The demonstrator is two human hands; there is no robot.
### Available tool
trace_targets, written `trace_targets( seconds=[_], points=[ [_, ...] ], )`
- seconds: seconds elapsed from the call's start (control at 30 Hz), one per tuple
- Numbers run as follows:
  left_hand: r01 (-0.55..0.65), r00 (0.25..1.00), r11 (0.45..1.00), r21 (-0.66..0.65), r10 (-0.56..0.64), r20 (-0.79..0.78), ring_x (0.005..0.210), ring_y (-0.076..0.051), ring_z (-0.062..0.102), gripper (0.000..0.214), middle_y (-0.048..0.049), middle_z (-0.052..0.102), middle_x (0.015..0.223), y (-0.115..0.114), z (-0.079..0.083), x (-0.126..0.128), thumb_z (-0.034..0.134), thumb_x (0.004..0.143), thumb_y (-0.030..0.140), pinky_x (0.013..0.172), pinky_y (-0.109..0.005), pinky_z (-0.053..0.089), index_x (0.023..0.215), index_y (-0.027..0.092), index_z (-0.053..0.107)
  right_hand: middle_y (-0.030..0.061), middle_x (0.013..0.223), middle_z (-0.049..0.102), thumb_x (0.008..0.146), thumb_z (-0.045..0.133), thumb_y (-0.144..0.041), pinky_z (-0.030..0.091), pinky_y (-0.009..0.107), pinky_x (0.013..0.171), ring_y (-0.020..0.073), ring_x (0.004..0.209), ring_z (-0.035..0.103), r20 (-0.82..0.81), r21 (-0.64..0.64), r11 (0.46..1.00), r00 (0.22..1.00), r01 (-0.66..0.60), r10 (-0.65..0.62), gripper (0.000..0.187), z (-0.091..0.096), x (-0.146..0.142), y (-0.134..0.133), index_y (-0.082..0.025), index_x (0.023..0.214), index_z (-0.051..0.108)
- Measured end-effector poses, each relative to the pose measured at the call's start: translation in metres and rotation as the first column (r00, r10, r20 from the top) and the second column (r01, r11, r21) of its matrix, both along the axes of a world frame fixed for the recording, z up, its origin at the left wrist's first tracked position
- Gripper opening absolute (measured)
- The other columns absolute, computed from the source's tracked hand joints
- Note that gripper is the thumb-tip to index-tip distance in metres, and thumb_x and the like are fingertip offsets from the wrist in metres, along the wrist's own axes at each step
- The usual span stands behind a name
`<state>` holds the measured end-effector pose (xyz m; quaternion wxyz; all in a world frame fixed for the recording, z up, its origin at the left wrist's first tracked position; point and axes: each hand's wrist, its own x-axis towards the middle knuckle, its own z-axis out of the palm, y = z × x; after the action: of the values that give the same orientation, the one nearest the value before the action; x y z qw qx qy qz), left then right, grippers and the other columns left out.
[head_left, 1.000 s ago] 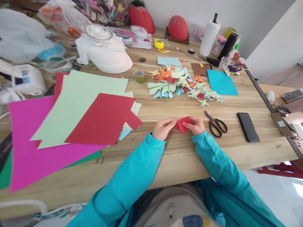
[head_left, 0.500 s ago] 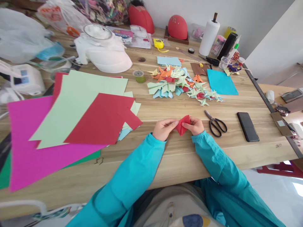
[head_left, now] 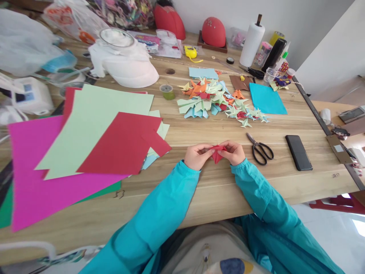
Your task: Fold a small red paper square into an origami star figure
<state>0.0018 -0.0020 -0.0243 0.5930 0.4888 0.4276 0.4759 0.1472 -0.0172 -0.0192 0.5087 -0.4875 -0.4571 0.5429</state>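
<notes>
Between my two hands is a small piece of folded red paper (head_left: 218, 156), creased, with a point toward me. My left hand (head_left: 197, 156) pinches its left side between thumb and fingers. On the other side my right hand (head_left: 234, 152) grips the paper, thumb over the front. Part of the paper is hidden behind the fingers. Black-handled scissors (head_left: 260, 149) lie just right of my right hand. Beyond my hands spreads a pile of folded paper pieces (head_left: 211, 97) in green, orange, red and blue.
Large sheets of coloured paper (head_left: 94, 133) overlap on the left. A phone (head_left: 299, 153) lies at the right, and a turquoise square sheet (head_left: 268, 99) farther back. A spool of green thread (head_left: 167, 92), a white cap (head_left: 125, 64) and a yellow tape measure (head_left: 190, 52) sit behind.
The top of the red paper has come down, so it looks shorter and wider, with its point toward me. Both hands stay in about the same place.
</notes>
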Motion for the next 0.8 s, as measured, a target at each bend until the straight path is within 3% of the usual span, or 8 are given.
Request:
trace_targets(
  seconds=[0.2,0.47,0.67,0.8],
  points=[
    [0.011,0.997,0.999,0.043,-0.008,-0.082,0.053,-0.016,0.062,0.016,-0.0039,0.069,0.061,-0.0002,0.0017,-0.0019,0.074,0.056,0.029,0.053,-0.028,0.053,0.063,0.016,0.069,0.0018,0.062,0.062,0.052,0.075,-0.047,0.050,0.028,0.057,0.0128,0.058,0.057,0.056,0.025,1.000,0.998,0.003,-0.004,0.036,-0.0002,-0.0011,-0.0005,-0.016,0.066,0.061],
    [-0.021,0.995,0.989,0.149,0.035,-0.098,0.069,-0.019,0.065,0.017,-0.0069,0.071,0.076,-0.0019,-0.0008,-0.0023,0.072,0.060,0.028,0.065,-0.031,0.053,0.071,0.016,0.070,0.0013,0.063,0.062,0.052,0.074,-0.048,0.049,0.028,0.058,0.0128,0.059,0.057,0.072,0.025,1.000,0.997,0.002,-0.004,0.036,-0.0005,0.0007,0.0002,-0.017,0.066,0.061],
    [-0.011,0.968,0.924,0.381,0.106,-0.229,0.066,-0.016,0.062,0.010,-0.0047,0.067,0.070,-0.0016,0.0029,-0.0029,0.070,0.065,0.028,0.061,-0.028,0.051,0.069,0.019,0.070,-0.0007,0.058,0.059,0.051,0.075,-0.045,0.048,0.028,0.057,0.0117,0.055,0.054,0.094,-0.012,0.999,0.995,-0.044,0.045,0.035,0.0026,0.0006,-0.0009,-0.016,0.063,0.060],
    [-0.001,0.966,0.892,0.451,0.118,-0.231,0.062,-0.014,0.060,0.007,-0.0036,0.065,0.067,-0.0023,0.0057,-0.0027,0.069,0.067,0.027,0.057,-0.026,0.049,0.067,0.020,0.071,-0.0022,0.055,0.057,0.050,0.076,-0.041,0.047,0.027,0.056,0.0104,0.053,0.052,0.090,-0.031,0.997,0.994,-0.067,0.069,0.033,0.0032,0.0005,-0.0006,-0.016,0.061,0.059]
  ],
)
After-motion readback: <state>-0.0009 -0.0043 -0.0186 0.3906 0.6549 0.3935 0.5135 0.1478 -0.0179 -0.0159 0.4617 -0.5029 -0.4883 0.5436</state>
